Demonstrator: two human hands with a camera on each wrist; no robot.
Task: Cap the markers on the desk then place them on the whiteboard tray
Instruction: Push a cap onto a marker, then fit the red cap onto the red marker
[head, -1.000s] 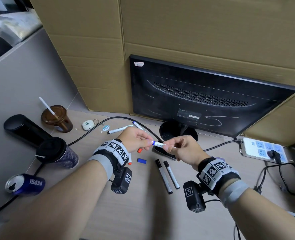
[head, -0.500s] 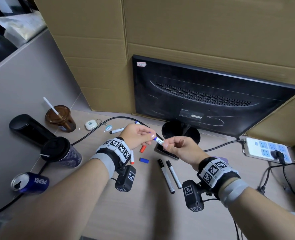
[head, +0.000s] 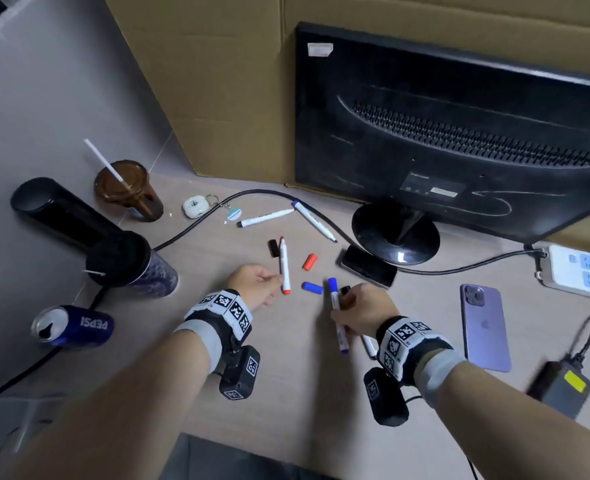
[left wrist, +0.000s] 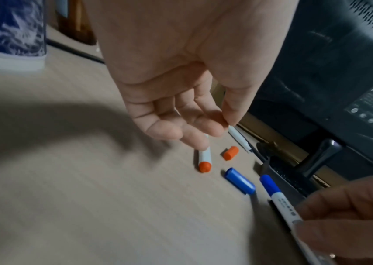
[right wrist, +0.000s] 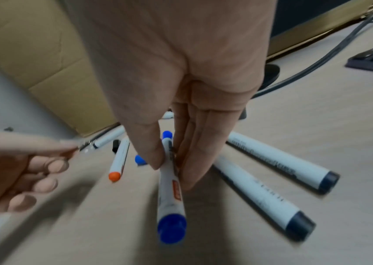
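1. Here our right hand [head: 363, 306] pinches the capped blue marker [head: 336, 313] mid-barrel, just above the desk [head: 286, 393].
2. Our left hand [head: 255, 285], fingers loosely curled and holding nothing, touches the red marker [head: 284, 268] lying flat.

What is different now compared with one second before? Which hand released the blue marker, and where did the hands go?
The left hand released the capped blue marker and went down to the desk, beside the red marker, holding nothing. The right hand keeps the blue marker and lowered it toward the desk. The loose red cap and blue cap stayed in place.
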